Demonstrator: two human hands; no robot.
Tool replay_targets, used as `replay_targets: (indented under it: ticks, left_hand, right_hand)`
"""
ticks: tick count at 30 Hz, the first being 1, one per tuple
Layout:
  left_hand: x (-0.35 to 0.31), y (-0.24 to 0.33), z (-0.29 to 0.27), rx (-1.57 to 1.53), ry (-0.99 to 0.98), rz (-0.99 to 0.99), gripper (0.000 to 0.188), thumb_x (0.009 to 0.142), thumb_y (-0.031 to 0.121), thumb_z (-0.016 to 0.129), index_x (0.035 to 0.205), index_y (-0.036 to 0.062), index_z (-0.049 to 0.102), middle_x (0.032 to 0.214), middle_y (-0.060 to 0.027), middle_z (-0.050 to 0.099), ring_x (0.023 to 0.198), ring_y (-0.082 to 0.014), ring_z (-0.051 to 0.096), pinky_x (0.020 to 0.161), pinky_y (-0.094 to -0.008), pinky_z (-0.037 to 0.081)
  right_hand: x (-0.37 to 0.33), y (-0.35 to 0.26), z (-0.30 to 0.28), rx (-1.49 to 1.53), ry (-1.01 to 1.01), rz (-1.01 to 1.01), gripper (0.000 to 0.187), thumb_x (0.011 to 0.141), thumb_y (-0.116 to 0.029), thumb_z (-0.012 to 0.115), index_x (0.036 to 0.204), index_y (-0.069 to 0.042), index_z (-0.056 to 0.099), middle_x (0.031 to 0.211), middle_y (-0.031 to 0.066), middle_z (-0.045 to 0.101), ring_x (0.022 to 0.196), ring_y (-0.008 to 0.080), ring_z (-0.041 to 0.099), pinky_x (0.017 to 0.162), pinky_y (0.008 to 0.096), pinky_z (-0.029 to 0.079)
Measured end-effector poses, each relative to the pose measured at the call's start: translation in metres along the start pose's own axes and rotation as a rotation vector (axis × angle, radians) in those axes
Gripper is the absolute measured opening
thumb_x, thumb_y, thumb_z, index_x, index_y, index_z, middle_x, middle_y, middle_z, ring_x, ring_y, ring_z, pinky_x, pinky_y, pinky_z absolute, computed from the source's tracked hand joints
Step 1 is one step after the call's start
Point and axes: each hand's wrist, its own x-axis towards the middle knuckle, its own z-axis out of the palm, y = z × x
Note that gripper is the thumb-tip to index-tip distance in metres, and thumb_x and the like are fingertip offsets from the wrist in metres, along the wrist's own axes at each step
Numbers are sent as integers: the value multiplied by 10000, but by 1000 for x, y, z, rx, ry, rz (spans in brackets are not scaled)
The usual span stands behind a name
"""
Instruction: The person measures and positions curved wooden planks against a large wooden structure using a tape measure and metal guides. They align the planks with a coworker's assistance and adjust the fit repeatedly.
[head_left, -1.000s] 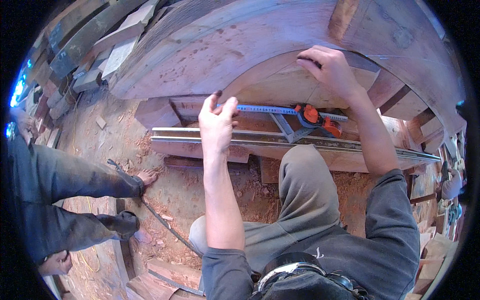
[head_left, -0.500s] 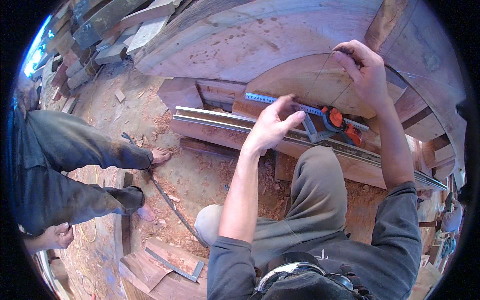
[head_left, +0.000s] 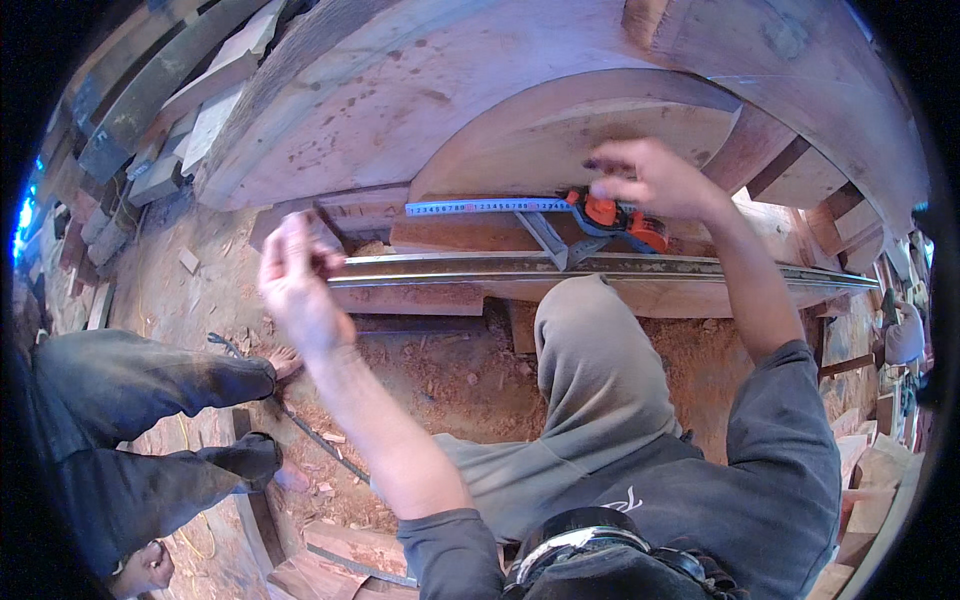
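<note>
My left hand (head_left: 302,285) is raised over the left end of a long metal straightedge (head_left: 440,268). Its fingers are bunched as in a pinch; blur hides what is between them. Just above an orange and black reel-like tool (head_left: 603,210) is my right hand (head_left: 655,178), fingers bent and thumb apart from them, with a dark fingertip. A blue-white measuring tape (head_left: 475,208) stretches left from beside that tool along the timber. A metal try square (head_left: 543,238) lies against the straightedge, partly under the tape. No thread between my hands can be made out now.
A large curved wooden slab (head_left: 420,90) spans the far side, with a curved wooden piece (head_left: 560,130) before it. Stacked timber (head_left: 150,150) stands at far left. A person's legs (head_left: 150,390) are close on my left. A cord (head_left: 315,435) crosses the shavings-covered floor.
My left hand has swung far left, away from the tape. My right hand has come down toward the orange and black tool, its fingers loosened. The view has shifted; a thin thread seen earlier no longer shows.
</note>
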Motion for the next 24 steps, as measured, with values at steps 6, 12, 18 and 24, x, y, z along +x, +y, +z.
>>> replay_targets:
  ticks: [6,12,18,24]
  left_hand:
    - [18,18,-59,65,499,123,185,1026,239,674,1040,58,706,789,8,598,719,-72,557,673,-240,473]
    - [22,11,-65,235,759,277,438,989,225,712,1258,-66,526,1198,-164,581,1079,-286,601,1006,-419,480]
    - [-37,-16,-31,906,732,559,856,917,323,799,1402,-184,309,1405,-327,347,1341,-390,375,1163,-519,296]
    - [-119,-23,-26,898,491,293,621,1047,331,626,1416,-119,409,1414,-239,455,1336,-323,432,1174,-444,300]
  right_hand:
    - [-36,58,42,-414,-139,289,642,836,-465,796,1304,-53,642,1152,230,714,1108,426,672,944,511,538]
    - [-45,51,42,-481,-82,275,501,843,-453,769,1146,-61,694,1095,198,710,1075,417,669,898,522,542]
    - [-28,-40,18,-186,58,-125,414,824,-335,778,1073,-15,693,1006,181,687,979,389,675,865,467,541]
    - [34,-132,80,-35,244,-455,347,844,-309,740,1008,-17,650,959,180,653,946,368,673,840,465,560]
